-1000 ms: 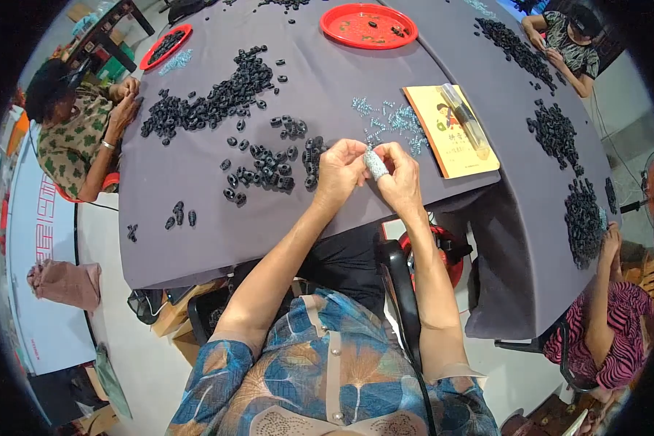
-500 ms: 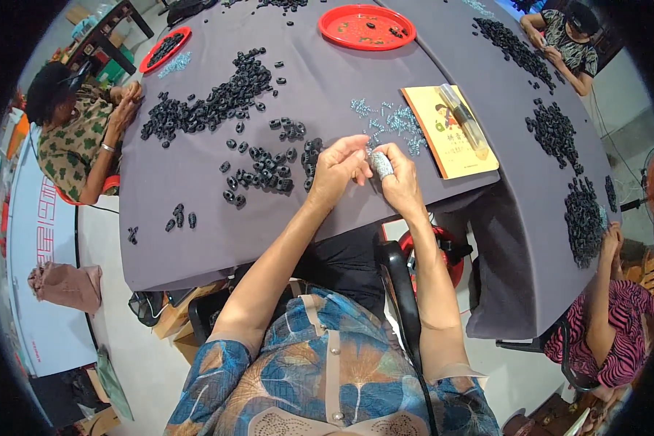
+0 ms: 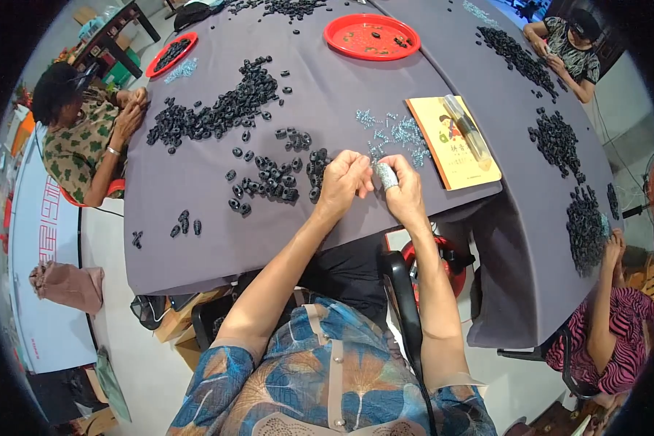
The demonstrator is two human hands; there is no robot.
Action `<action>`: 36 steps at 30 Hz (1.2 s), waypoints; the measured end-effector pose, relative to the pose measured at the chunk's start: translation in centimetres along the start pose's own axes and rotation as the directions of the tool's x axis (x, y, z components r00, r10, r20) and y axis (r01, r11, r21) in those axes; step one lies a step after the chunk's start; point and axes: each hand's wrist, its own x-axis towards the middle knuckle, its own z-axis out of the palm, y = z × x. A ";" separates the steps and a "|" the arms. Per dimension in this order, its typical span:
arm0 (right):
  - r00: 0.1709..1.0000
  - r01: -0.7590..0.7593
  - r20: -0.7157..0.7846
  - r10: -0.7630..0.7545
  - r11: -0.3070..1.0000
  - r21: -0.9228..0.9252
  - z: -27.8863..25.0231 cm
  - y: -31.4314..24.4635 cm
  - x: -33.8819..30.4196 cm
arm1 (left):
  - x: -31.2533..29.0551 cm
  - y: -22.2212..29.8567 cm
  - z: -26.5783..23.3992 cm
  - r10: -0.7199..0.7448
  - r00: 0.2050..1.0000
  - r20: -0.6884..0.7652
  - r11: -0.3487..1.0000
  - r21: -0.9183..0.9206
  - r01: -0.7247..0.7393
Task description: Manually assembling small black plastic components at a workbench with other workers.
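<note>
My left hand (image 3: pixel 344 183) is held just above the grey cloth near the table's front edge, its fingers curled together in a pinch. Close beside it my right hand (image 3: pixel 405 195) is also closed, with a pale speckled wrapping (image 3: pixel 386 175) round the thumb. Whatever sits between the fingertips is too small or hidden to name. Small black oval parts (image 3: pixel 267 174) lie in a loose group left of my hands, some right against my left hand. Just beyond my right hand are scattered small silvery screw-like pieces (image 3: pixel 401 136).
A yellow book (image 3: pixel 469 173) with a clear tube (image 3: pixel 466 125) on it lies right of the silvery pieces. Farther off are a red tray (image 3: pixel 338 49) and a larger black heap (image 3: pixel 218 112). People sit at the left (image 3: pixel 87 156), far right (image 3: pixel 570 54) and near right (image 3: pixel 603 334). A black armrest (image 3: pixel 401 298) stands below.
My left hand's fingers have curled in more, and both hands stay close together. The whole view has shifted slightly, so the table appears a little lower.
</note>
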 end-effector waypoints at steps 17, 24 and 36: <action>0.988 0.141 -0.035 -0.147 0.979 -0.147 0.4 0.7 0.0 | 0.0 -0.2 0.1 0.058 0.996 0.071 0.995 0.081 -0.064; 0.992 0.115 -0.037 -0.119 0.989 -0.097 0.4 0.2 -0.1 | -0.2 -0.3 0.3 0.045 0.999 0.000 0.996 0.080 -0.045; 0.991 0.119 -0.039 -0.125 0.984 -0.133 0.5 0.3 -0.1 | 0.0 -0.1 0.1 0.042 0.997 0.057 0.997 0.069 -0.046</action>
